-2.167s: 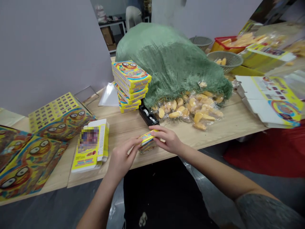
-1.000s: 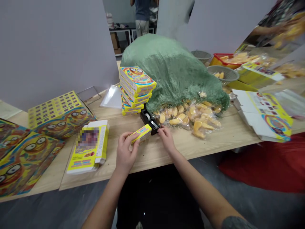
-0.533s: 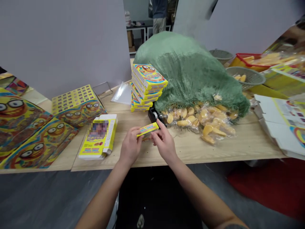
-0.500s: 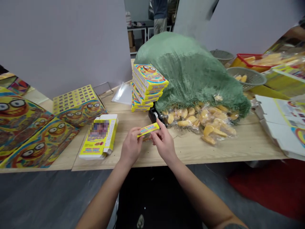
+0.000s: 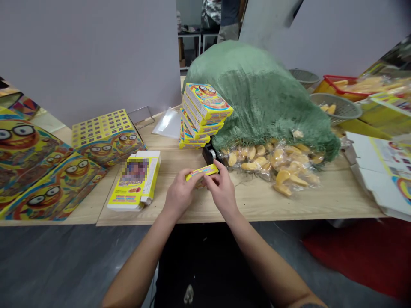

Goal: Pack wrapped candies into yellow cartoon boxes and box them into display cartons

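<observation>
- The box is between the two hands near the front of the desk, one narrow yellow side facing up; whether it touches the wood, I cannot tell
- The left hand has hold of the box's left end, its fingers bent and closed in on it
- The right hand is at the right end, index finger along the corner and thumb lower down, its fingers drawn in close to the box; how firmly they press, I cannot tell
- The tape dispenser, black, is just behind the box, partly hidden
- The stack of yellow boxes rises behind the dispenser, its layers unevenly lined up
- The sack, green, lies beside the stack, with wrapped yellow pieces spread in front of it
- The carton, yellow and white, lies left of the left hand, well apart from it, a flap open at its side
- The display boxes, printed with faces in glasses, are farther left
- The baskets and a red-rimmed crate are at the far right
</observation>
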Available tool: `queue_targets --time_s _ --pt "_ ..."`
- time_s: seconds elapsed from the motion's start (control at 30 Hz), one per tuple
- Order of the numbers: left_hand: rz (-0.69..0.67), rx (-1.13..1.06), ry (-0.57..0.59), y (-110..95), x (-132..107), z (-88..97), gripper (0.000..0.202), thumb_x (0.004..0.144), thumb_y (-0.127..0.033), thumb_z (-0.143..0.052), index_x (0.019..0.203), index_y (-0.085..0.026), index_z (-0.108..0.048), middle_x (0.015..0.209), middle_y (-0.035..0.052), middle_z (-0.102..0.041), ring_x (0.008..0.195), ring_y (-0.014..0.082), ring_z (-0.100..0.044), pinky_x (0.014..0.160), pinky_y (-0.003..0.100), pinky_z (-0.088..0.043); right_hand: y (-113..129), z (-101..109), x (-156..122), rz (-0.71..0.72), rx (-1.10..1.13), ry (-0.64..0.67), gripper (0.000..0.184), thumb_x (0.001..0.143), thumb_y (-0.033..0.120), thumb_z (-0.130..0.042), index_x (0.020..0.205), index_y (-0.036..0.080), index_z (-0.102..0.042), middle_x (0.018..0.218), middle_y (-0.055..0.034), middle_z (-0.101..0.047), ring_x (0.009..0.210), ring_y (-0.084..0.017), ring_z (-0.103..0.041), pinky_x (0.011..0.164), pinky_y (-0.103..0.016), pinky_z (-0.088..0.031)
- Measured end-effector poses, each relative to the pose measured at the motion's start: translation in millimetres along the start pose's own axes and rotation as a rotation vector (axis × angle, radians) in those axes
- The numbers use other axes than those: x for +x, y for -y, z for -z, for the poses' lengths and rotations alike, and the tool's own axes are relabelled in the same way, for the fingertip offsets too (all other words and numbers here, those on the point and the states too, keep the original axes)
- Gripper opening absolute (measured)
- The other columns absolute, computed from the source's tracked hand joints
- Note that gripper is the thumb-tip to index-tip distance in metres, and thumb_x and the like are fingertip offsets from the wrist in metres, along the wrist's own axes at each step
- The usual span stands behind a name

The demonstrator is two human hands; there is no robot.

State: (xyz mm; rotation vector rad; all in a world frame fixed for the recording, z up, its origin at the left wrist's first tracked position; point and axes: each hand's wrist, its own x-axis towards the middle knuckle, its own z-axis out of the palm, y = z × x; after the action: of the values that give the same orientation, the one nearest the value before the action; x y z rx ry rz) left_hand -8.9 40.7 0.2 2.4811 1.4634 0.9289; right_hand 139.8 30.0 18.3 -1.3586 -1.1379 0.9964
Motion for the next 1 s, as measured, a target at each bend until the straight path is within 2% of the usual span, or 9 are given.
queue_targets --time_s 0.1,0.2,0.33,0.4,0.47,0.6,0.7,0.83,1.0 --pt "-0.037 0.002 -0.046 2.6 0.8 -1.0 0.031 0.094 -0.021 -0.045 0.122 -0.027 -0.057 0.117 0.0078 -0.053 0.105 0.0206 -0.056 0.087 0.035 -0.052 -17.8 2.6 2.6 -0.042 0.026 -0.018 0.068 0.08 0.04 -0.062 0.139 0.017 -0.036 0.071 0.0011 -0.066 0.067 -0.018 -0.063 0.067 -0.031 -0.051" --pt "-0.093 -0.063 -0.161 5.5 1.9 -2.3 0.027 0.093 -0.018 -0.047 0.12 -0.021 -0.05 0.116 0.0101 -0.056 0.107 0.0202 -0.058 0.089 0.036 -0.052 -34.6 14.8 1.6 -0.038 -0.221 -0.034 0.066 0.08 0.039 -0.061 0.138 0.014 -0.038 0.063 0.0039 -0.06 0.059 -0.018 -0.059 0.064 -0.033 -0.05" --pt "-0.099 -0.212 -0.216 3.4 -0.5 -4.6 0.033 0.091 -0.015 -0.05 0.123 -0.018 -0.038 0.124 0.0144 -0.056 0.117 0.0215 -0.056 0.095 0.04 -0.051 -22.6 27.7 0.5 0.389 -0.636 -0.134 0.057 0.084 0.033 -0.058 0.136 0.014 -0.044 0.097 -0.0117 -0.066 0.095 -0.028 -0.06 0.088 -0.046 -0.047" --pt "-0.077 -0.288 -0.193 1.2 -5.2 -5.0 0.044 0.091 -0.015 -0.047 0.132 -0.017 -0.03 0.133 0.0176 -0.05 0.127 0.0232 -0.05 0.102 0.044 -0.046 -2.7 22.8 4.3 0.711 -0.79 0.007 0.055 0.086 0.026 -0.054 0.139 0.019 -0.043 0.124 -0.0145 -0.059 0.12 -0.03 -0.049 0.103 -0.049 -0.036" --pt "-0.027 -0.33 -0.168 2.5 -12.2 -2.9 0.056 0.092 -0.017 -0.044 0.142 -0.016 -0.02 0.143 0.0201 -0.04 0.134 0.0245 -0.042 0.107 0.046 -0.042 16.9 13.0 11.2 0.894 -0.907 0.262 0.055 0.088 0.017 -0.05 0.142 0.022 -0.04 0.126 -0.0126 -0.058 0.12 -0.028 -0.05 0.102 -0.046 -0.038" --pt "0.16 -0.197 -0.188 22.6 -33.0 9.9 0.053 0.093 -0.021 -0.043 0.143 -0.02 -0.027 0.145 0.0164 -0.04 0.136 0.0259 -0.039 0.108 0.049 -0.039 37.2 11.1 28.3 0.813 -0.941 0.422 0.045 0.086 0.012 -0.053 0.13 0.023 -0.055 0.095 -0.0093 -0.061 0.087 -0.022 -0.058 0.077 -0.035 -0.05" --pt "0.253 -0.073 -0.279 42.0 -49.6 20.6 0.037 0.094 -0.026 -0.045 0.13 -0.021 -0.044 0.131 0.0126 -0.054 0.123 0.0249 -0.052 0.1 0.045 -0.048 46.2 34.5 47.7 0.565 -0.589 0.289 0.022 0.085 0.028 -0.059 0.105 0.021 -0.064 0.091 -0.0071 -0.06 0.079 -0.019 -0.059 0.069 -0.032 -0.051" --pt "0.267 0.077 -0.365 55.4 -52.8 28.9 0.029 0.093 -0.029 -0.046 0.12 -0.02 -0.052 0.123 0.012 -0.06 0.118 0.0253 -0.056 0.099 0.044 -0.048 76.4 52.4 95.9 0.312 -0.011 -0.103 0.041 0.077 0.05 -0.066 0.099 0.018 -0.056 0.084 -0.0036 -0.063 0.072 -0.017 -0.06 0.063 -0.03 -0.05" --pt "0.457 0.444 -0.259 70.6 -38.1 22.0 0.054 0.086 -0.032 -0.055 0.133 -0.007 -0.046 0.145 0.0263 -0.039 0.134 0.0396 -0.038 0.105 0.057 -0.037 102.6 20.7 176.5 0.284 -0.033 -0.509 0.042 0.078 0.054 -0.058 0.095 0.016 -0.05 0.095 -0.0076 -0.06 0.085 -0.019 -0.057 0.078 -0.035 -0.047"
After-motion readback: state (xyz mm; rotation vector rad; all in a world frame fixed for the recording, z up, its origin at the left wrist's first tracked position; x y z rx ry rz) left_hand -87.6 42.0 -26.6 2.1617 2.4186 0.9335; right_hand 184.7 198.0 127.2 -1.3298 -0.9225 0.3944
